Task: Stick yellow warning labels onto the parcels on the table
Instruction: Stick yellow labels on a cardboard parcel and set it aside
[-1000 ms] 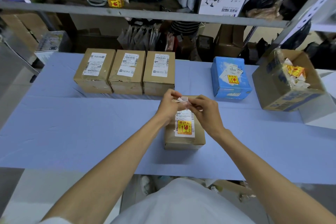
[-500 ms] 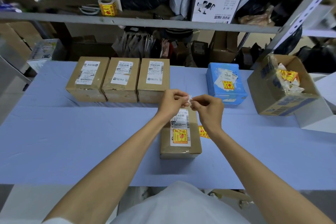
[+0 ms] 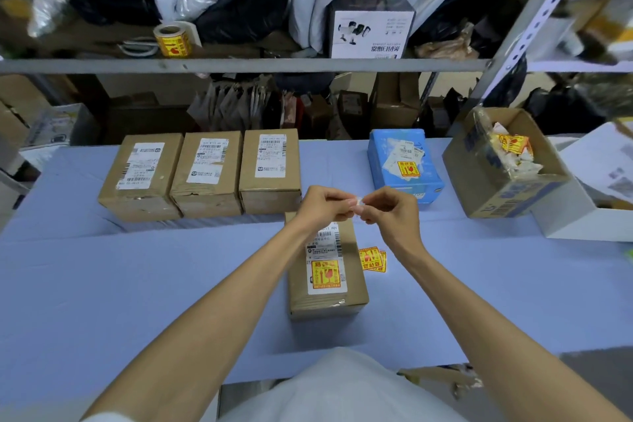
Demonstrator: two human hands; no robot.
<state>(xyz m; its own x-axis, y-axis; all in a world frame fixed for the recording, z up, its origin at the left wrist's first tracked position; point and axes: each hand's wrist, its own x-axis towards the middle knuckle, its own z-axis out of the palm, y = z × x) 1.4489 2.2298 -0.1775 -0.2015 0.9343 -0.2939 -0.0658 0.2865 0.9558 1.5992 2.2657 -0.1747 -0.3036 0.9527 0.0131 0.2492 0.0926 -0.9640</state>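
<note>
Both hands had lifted off the near parcel (image 3: 327, 271), leaving its yellow label (image 3: 325, 273) in full view, stuck on the white slip. Between them the left hand (image 3: 320, 205) and right hand (image 3: 390, 212) pinched a crumpled white scrap (image 3: 358, 205) above the parcel's far end. Spare labels (image 3: 372, 259) lay flat on the table (image 3: 137, 284) just beside the parcel's right side, nearer the right hand. Three unlabelled parcels (image 3: 209, 171) waited in a row back-left, long axes running away from the person.
</note>
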